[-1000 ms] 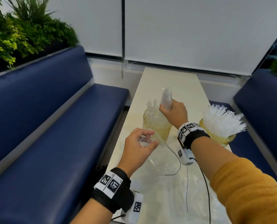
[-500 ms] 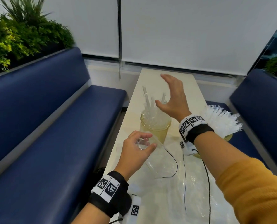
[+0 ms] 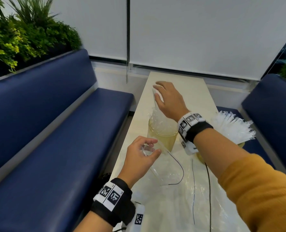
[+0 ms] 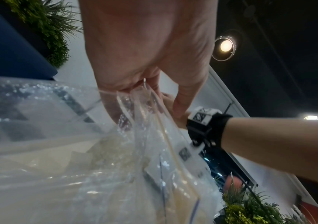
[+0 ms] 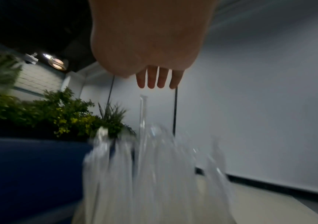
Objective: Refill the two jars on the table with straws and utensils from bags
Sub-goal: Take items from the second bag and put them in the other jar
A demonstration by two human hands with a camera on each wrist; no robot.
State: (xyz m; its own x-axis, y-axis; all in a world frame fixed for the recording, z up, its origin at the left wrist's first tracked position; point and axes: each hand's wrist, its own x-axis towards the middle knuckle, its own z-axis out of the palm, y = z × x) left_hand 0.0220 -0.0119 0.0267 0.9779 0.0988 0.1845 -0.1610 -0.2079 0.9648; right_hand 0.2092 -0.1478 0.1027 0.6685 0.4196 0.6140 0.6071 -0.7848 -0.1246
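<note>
A glass jar [image 3: 162, 137] of clear-wrapped straws [image 3: 157, 117] stands mid-table. My right hand [image 3: 162, 94] hovers palm down over them with straight fingers [image 5: 160, 80], and one tall straw [image 5: 142, 109] reaches up just below the fingertips. My left hand [image 3: 151, 147] pinches the rim of a clear plastic bag [image 3: 165, 173] just in front of the jar; in the left wrist view that bag [image 4: 115, 151] hangs from the fingers. To the right, a second jar [image 3: 241, 144] holds a fan of white wrapped utensils [image 3: 230, 128], partly hidden behind my right forearm.
The narrow pale table [image 3: 180, 84] runs away from me between two blue benches [image 3: 55, 148] [image 3: 272, 114]. More clear plastic [image 3: 205, 206] and thin black cables [image 3: 208, 190] lie on its near end. Plants [image 3: 22, 34] sit behind the left bench.
My right hand let go of the straw bundle in the jar, rose open, and now hovers flat over the straw tops. My left hand still pinches the bag rim.
</note>
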